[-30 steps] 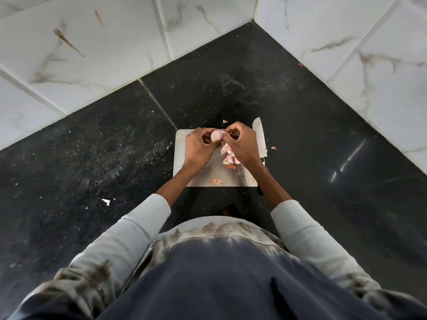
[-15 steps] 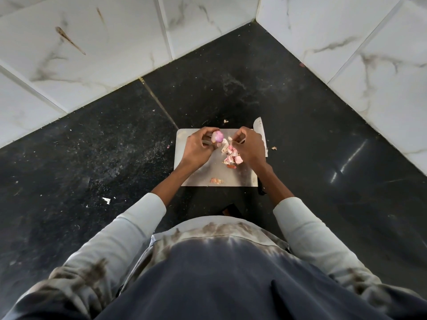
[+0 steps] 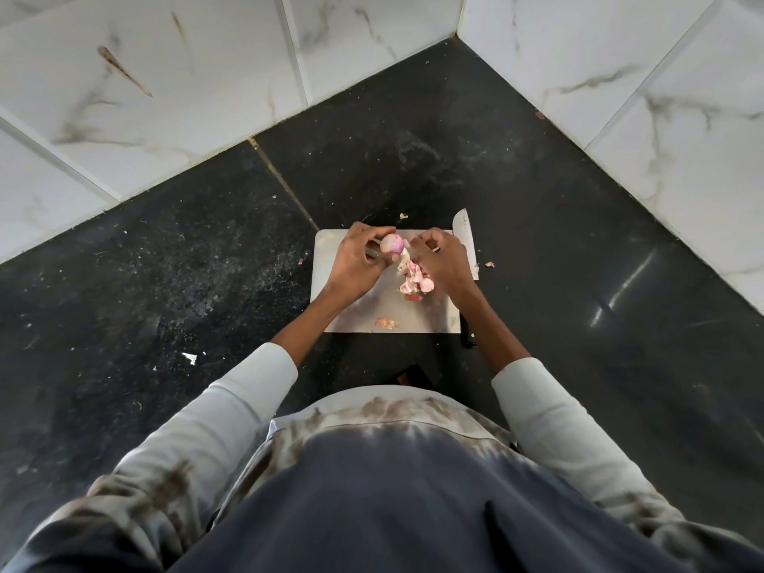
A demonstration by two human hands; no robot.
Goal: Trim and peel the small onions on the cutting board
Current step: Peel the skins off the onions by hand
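While we look down over the dark tabletop (image 3: 537,200), we find the cutting board (image 3: 359,312) lying near its front edge, just ahead of the person's body, with both hands over the board's far half. The left hand (image 3: 355,262) holds a small onion (image 3: 391,244) pinched between thumb and curled fingers, lifted over the far edge of the board; the onion is pale with a pink blush and sits at the fingertips, on the side facing the other hand. The right hand (image 3: 442,262) hovers just beside it, fingers curled inward, and something small seems to be pinched at their tips, though we cannot tell what it is. Between and just below the two hands we see a heap of pink onion skins (image 3: 414,281) on the middle of the board, touching the right hand's heel in this view. A single loose peel (image 3: 386,323) lies apart from the heap, close to the board's near edge. Along the board's right edge a knife (image 3: 465,237) rests with its blade pointing away from the person, its tip past the far right corner; the right forearm covers the middle of it. A few scraps (image 3: 490,264) lie on the tabletop just off the board's right side and beyond its far edge. White marbled wall tiles (image 3: 165,76) meet the tabletop at the back and on the right.
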